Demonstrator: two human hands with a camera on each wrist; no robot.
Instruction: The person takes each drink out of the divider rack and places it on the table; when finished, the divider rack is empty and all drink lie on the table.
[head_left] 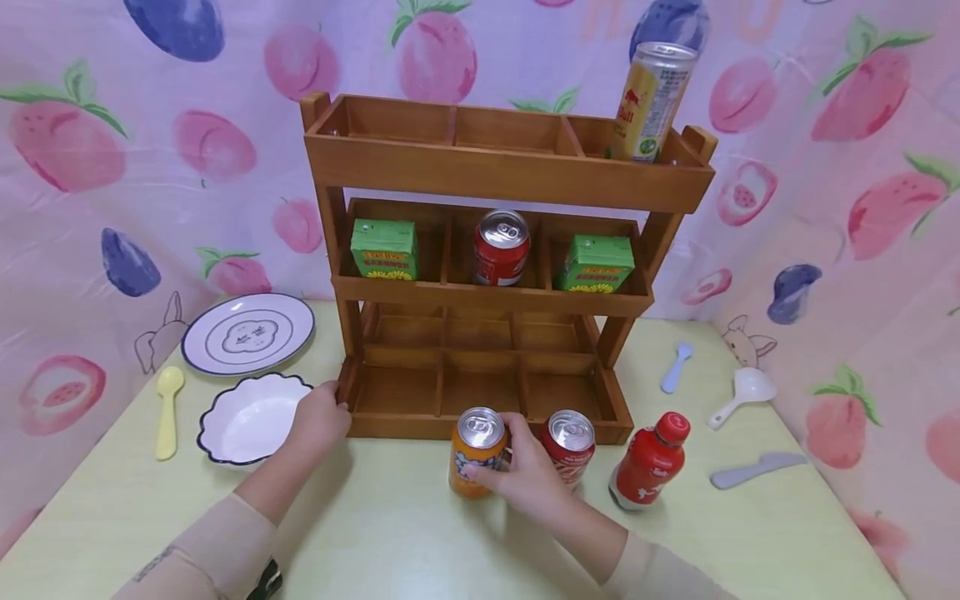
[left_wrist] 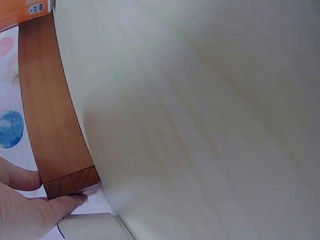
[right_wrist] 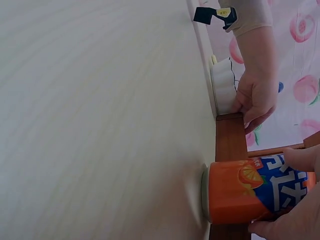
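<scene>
My right hand grips an orange soda can, thumb on one side and fingers on the other. The can stands at the front edge of a three-tier wooden rack. Right beside this hand is a red soda can, partly covered by it. My left hand holds the bottom tier's left front corner; in the left wrist view the thumb and a finger pinch the wooden end. Another red can sits in the middle tier between two green cartons. A yellow can leans in the top right compartment.
Left of the rack are a scalloped white bowl, a plate and a yellow spoon. On the right stand a red bottle, a small blue spoon, a white ladle and a grey toy knife.
</scene>
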